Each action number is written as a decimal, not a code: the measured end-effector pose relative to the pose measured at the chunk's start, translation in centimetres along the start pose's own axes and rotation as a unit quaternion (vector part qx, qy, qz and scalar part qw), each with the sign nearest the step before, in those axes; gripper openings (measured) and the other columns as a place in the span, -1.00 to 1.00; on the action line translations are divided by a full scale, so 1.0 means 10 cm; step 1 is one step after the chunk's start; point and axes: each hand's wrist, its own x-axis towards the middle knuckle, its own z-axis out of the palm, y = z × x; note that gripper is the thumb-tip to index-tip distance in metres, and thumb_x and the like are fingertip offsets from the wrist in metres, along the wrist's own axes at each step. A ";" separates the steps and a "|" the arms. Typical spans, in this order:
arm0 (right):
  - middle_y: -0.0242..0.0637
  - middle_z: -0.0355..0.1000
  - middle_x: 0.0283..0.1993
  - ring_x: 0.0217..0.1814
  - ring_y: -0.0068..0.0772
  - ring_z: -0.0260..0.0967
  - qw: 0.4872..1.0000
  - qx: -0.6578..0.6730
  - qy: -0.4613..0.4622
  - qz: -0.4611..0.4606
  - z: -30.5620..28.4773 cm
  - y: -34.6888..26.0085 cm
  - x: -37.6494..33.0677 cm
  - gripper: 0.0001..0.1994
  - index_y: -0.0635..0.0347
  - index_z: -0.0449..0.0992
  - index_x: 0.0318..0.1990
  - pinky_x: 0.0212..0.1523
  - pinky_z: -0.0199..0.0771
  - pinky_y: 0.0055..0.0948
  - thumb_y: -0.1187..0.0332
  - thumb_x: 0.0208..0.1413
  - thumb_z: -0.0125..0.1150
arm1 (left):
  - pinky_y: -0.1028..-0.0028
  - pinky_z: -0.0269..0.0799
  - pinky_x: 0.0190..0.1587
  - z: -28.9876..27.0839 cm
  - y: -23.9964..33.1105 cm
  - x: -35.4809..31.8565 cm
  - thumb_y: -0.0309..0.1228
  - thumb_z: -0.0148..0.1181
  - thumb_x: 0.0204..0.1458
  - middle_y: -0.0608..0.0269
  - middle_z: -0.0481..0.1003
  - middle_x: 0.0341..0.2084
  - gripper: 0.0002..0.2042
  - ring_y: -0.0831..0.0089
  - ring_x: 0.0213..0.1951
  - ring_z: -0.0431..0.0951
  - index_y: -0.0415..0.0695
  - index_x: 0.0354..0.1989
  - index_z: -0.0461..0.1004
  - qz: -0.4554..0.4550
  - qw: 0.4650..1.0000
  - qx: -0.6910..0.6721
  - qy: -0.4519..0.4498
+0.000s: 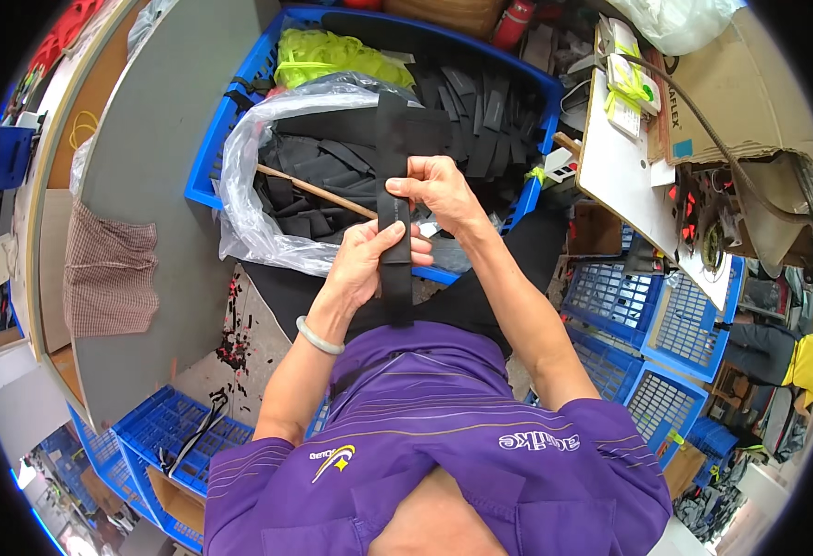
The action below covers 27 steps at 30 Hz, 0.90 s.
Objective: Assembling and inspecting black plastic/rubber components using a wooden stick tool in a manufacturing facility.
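Cramped workshop corner, blue plastic crates everywhere and a grey tabletop [161,139] off to the left. Both hands are closed on one long black fabric strap [394,199], held over the lap. Its long axis runs straight away from the body. The right hand [439,190] pinches it higher up, the left hand [369,259] wraps it lower, nearer the chest. Just beyond sits a blue plastic crate [212,157] with a clear plastic bag [249,199] of more black strips.

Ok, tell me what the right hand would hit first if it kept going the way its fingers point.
The right hand points left across the black strap it pinches; past that, probably the clear plastic bag of black pieces, though depth is unclear.
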 end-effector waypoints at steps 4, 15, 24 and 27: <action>-0.39 0.43 -0.51 -0.54 -0.67 0.34 0.998 0.055 0.026 0.023 0.03 0.18 0.12 -0.91 0.30 0.49 -0.43 -0.51 0.36 -0.66 0.47 -0.05 0.26 | 0.36 0.56 -0.25 -0.09 -0.04 0.10 -0.40 0.14 0.06 -0.08 0.53 -0.38 -0.73 0.22 -0.36 0.60 -0.41 -0.21 0.40 0.006 1.000 -0.010 0.030; -0.32 0.44 -0.32 -0.35 -0.61 0.36 0.991 -0.033 0.114 0.060 0.19 0.19 -0.17 -0.61 0.34 0.40 -0.09 -0.35 0.35 -0.62 0.25 0.01 0.25 | 0.34 0.39 0.03 -0.32 -0.04 0.30 -0.41 0.10 0.10 -0.02 0.47 -0.14 -0.72 0.30 -0.05 0.47 -0.29 -0.06 0.37 0.162 0.969 -0.123 0.142; -0.59 0.19 -0.65 -0.60 -0.78 0.02 0.996 -0.045 0.043 0.067 0.26 0.36 -0.34 -0.76 0.22 0.40 -0.59 -0.61 -0.04 -0.63 0.30 -0.01 0.23 | 0.25 0.39 0.02 -0.20 0.07 0.29 -0.36 0.03 0.14 -0.06 0.46 -0.13 -0.74 0.13 -0.06 0.47 -0.28 -0.09 0.36 0.205 0.962 -0.156 0.088; -0.59 0.22 -0.64 -0.60 -0.78 0.04 0.994 -0.013 0.023 0.110 0.23 0.33 -0.41 -0.78 0.21 0.42 -0.58 -0.60 -0.01 -0.64 0.32 0.01 0.21 | 0.27 0.45 -0.04 -0.32 0.19 0.29 -0.40 0.06 0.12 -0.09 0.48 -0.21 -0.76 0.09 -0.09 0.50 -0.31 -0.13 0.36 0.229 0.960 -0.122 0.103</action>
